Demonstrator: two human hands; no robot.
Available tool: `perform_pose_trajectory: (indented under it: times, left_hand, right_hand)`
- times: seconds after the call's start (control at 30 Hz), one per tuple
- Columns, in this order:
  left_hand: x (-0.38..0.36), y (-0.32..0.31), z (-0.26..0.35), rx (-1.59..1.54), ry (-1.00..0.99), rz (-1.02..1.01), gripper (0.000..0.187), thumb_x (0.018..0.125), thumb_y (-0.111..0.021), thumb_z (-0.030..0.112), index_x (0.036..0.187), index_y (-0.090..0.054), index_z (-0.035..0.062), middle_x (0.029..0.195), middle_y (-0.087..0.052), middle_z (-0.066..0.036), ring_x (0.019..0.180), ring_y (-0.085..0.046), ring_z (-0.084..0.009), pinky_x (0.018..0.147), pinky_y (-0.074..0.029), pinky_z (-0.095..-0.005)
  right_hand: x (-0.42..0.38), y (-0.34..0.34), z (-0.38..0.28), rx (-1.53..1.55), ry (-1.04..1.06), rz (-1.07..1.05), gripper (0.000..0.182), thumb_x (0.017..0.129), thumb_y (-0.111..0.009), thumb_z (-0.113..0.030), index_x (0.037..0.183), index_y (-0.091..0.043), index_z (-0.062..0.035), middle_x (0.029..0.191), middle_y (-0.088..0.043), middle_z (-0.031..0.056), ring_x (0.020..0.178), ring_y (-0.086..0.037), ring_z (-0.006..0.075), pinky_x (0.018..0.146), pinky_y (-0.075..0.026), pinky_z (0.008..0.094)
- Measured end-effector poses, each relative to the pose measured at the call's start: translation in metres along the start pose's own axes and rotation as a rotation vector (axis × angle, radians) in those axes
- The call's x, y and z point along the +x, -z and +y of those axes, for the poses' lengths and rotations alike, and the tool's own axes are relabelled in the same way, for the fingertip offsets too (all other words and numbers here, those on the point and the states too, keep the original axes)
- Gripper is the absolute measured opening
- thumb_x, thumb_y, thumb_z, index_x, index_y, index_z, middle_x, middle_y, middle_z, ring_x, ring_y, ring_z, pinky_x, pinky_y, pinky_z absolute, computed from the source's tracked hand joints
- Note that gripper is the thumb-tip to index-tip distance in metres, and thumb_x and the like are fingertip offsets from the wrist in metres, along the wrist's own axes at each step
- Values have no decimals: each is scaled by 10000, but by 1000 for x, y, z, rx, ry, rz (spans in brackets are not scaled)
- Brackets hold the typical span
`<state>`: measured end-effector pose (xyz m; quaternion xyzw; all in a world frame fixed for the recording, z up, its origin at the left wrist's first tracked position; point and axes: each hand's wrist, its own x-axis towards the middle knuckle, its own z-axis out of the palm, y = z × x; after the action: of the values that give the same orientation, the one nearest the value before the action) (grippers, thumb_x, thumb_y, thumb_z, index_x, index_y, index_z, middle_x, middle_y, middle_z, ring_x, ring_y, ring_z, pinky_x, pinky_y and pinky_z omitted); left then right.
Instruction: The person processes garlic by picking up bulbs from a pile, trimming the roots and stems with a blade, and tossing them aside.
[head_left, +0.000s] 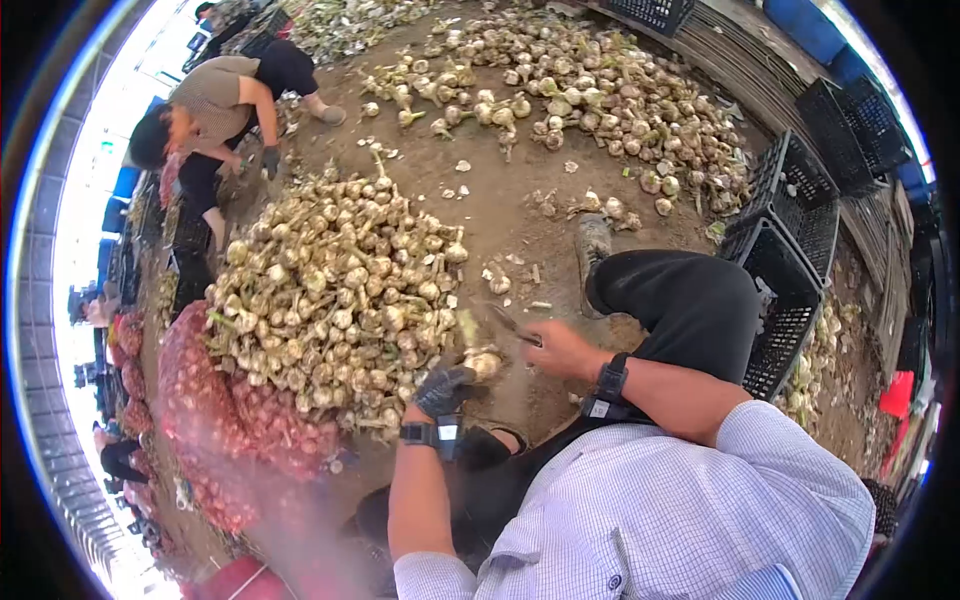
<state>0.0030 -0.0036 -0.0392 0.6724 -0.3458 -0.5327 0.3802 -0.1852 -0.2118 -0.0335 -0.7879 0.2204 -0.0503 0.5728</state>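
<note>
My left hand (445, 390), in a dark glove, is closed around a garlic bulb (483, 365) with its pale stem pointing away from me. Bare, my right hand (565, 348) grips a knife (510, 322), whose dark blade points toward the stem but appears apart from it. Just beyond my left hand lies a large heap of garlic bulbs (340, 290) with trimmed stems and roots. A red mesh sack (210, 420) full of bulbs rests against the left side of that heap.
Black plastic crates (780, 290) stand beside my right knee. Another garlic pile (620, 100) spreads across the far ground. A crouching co-worker (215, 110) is at the upper left, near the heap. Loose bulbs and scraps (497, 280) lie on the dirt floor before me.
</note>
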Motion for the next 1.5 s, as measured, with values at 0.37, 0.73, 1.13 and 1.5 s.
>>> perform_pose_trajectory:
  times: [0.37,0.73,1.13,1.5]
  left_hand:
    - [-25,-70,46,520,-360,277,354,783,-692,158,1112,-643,38,1124,-638,-138,1049,-595,-269,903,-468,-350]
    - [-42,-73,62,-185,-260,164,290,798,-690,131,1076,-652,55,1037,-662,-86,960,-633,-221,817,-513,-332]
    - [-36,-86,28,-149,-215,331,399,770,-712,197,1139,-618,79,1099,-640,-105,1013,-602,-262,898,-476,-374]
    - [25,-113,32,-38,-74,505,720,798,-717,369,1378,-429,55,1417,-419,-191,1291,-418,-335,1059,-350,-397]
  right_hand:
    - [-35,24,-47,-86,78,-61,281,768,-645,-246,899,-631,2,864,-627,235,807,-603,394,733,-479,441]
    - [-32,33,-44,-395,133,-172,251,746,-618,-229,823,-647,9,789,-636,214,772,-607,418,701,-496,463]
    - [-36,42,-63,-28,103,-258,410,779,-667,-194,1122,-610,24,1035,-657,184,938,-626,264,828,-487,370]
    - [-26,31,-45,329,-236,-165,329,866,-614,-131,1160,-542,-2,964,-608,59,844,-595,171,718,-483,315]
